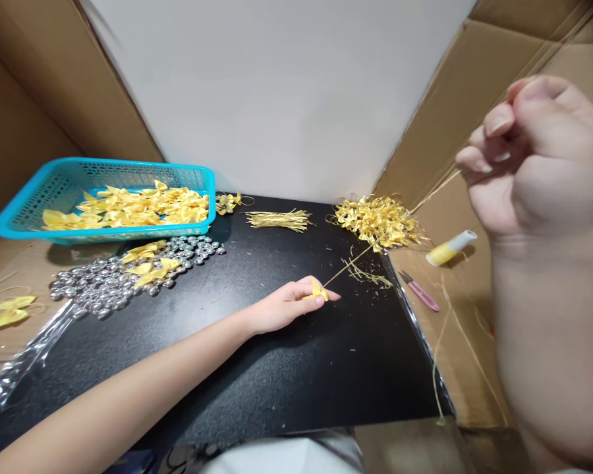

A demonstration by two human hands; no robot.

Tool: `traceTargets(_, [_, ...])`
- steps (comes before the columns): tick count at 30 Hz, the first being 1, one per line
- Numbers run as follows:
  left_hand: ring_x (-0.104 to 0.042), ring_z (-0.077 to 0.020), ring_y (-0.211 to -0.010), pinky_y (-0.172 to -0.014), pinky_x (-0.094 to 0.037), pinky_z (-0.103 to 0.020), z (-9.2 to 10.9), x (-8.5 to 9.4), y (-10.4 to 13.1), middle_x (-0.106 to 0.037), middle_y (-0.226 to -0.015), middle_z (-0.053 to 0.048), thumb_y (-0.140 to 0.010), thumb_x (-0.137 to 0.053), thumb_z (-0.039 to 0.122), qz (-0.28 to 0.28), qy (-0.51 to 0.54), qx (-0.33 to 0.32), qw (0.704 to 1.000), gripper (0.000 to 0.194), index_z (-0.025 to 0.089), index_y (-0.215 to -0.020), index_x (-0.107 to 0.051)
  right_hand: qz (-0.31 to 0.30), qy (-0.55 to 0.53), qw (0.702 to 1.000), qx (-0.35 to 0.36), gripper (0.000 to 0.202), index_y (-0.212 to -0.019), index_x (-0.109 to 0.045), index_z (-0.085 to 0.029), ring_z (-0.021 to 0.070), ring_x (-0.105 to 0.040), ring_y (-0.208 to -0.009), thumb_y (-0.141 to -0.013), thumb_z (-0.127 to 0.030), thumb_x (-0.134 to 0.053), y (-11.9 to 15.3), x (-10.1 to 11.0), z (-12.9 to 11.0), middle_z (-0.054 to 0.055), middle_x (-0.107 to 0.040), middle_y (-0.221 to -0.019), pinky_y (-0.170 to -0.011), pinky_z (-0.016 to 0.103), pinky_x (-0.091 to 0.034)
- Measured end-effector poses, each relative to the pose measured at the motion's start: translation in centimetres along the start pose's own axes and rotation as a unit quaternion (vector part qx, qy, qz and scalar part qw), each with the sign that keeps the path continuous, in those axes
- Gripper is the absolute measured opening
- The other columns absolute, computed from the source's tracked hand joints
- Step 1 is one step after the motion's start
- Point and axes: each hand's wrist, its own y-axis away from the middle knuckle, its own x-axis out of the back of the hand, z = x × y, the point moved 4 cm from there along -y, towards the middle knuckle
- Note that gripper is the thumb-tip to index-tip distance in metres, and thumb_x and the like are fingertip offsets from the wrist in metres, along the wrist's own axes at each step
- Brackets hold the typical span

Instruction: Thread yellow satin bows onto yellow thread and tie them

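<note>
Low over the black board (pixel 277 368), my left hand (pixel 286 304) pinches a small yellow ribbon bow (pixel 319 290) between thumb and fingers. A thin gold cord (pixel 348 265) runs taut from the bow up to the right, passing over a heap of finished-looking yellow bows (pixel 375 220). My right hand (pixel 534 151) is raised close to the camera at the upper right, its fingers curled closed. The cord's line leads into that fist, and its end is hidden there. Short cord scraps (pixel 368 273) lie just beyond my left hand.
A blue basket (pixel 29 191) of yellow ribbon bows stands at the back left. Silver beads (pixel 101 283) spread before it, some bows on top. A bundle of gold ties (pixel 279 220) lies at the back. On the right are a pink-handled cutter (pixel 422 295) and a thread spool (pixel 449 249). Cardboard walls enclose the sides.
</note>
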Motion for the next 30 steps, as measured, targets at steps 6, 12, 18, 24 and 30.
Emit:
traceTargets(6, [-0.050, -0.0103, -0.066, -0.063, -0.043, -0.024, -0.7, 0.6, 1.8, -0.055, -0.078, 0.001, -0.081, -0.070, 0.040, 0.054, 0.105, 0.047, 0.992, 0.062, 0.017, -0.135, -0.052, 0.026, 0.023, 0.999, 0.014, 0.027, -0.066, -0.051, -0.018, 0.0041, -0.034, -0.039, -0.087, 0.000, -0.048, 0.4, 2.5, 3.2, -0.006, -0.048, -0.049, -0.041, 0.020, -0.023])
traceTargets(12, [-0.056, -0.0112, -0.065, -0.061, -0.043, -0.022, -1.1, 2.9, 3.0, -0.068, -0.080, -0.004, -0.084, -0.067, 0.038, 0.144, -0.072, 0.007, 0.987, 0.028, 0.015, -0.101, -0.070, 0.052, -0.009, 0.999, 0.011, 0.013, -0.067, -0.057, -0.018, 0.0054, -0.038, -0.042, -0.068, -0.008, -0.066, 3.2, 5.1, 6.5, -0.004, -0.049, -0.049, -0.040, 0.020, -0.023])
traceTargets(18, [-0.061, -0.0115, -0.068, -0.062, -0.043, -0.020, -0.5, 3.2, 3.2, -0.073, -0.089, -0.006, -0.085, -0.067, 0.032, 0.057, -0.224, -0.035, 0.972, 0.022, 0.016, -0.097, -0.075, 0.101, -0.006, 0.994, 0.029, 0.014, -0.069, -0.060, -0.017, 0.0070, -0.039, -0.043, -0.062, -0.014, -0.071, 5.4, 5.6, 7.4, -0.004, -0.050, -0.050, -0.040, 0.022, -0.022])
traceTargets(24, [-0.064, -0.0129, -0.075, -0.067, -0.047, -0.021, -0.9, 2.7, 3.4, -0.072, -0.091, -0.008, -0.086, -0.060, 0.020, 0.031, -0.259, -0.070, 0.963, 0.021, 0.013, -0.102, -0.073, 0.116, 0.011, 0.993, 0.032, 0.014, -0.072, -0.059, -0.017, 0.0081, -0.039, -0.047, -0.064, -0.017, -0.071, 6.6, 5.6, 7.8, -0.004, -0.049, -0.052, -0.042, 0.022, -0.025])
traceTargets(30, [-0.061, -0.0147, -0.083, -0.076, -0.047, -0.024, -0.5, 3.0, 3.5, -0.064, -0.092, -0.008, -0.092, -0.054, 0.024, 0.097, -0.255, -0.086, 0.958, 0.023, 0.015, -0.095, -0.075, 0.156, 0.019, 0.986, 0.048, 0.020, -0.073, -0.058, -0.017, 0.0073, -0.042, -0.048, -0.061, -0.017, -0.074, 7.6, 6.1, 8.7, -0.005, -0.054, -0.059, -0.044, 0.022, -0.029])
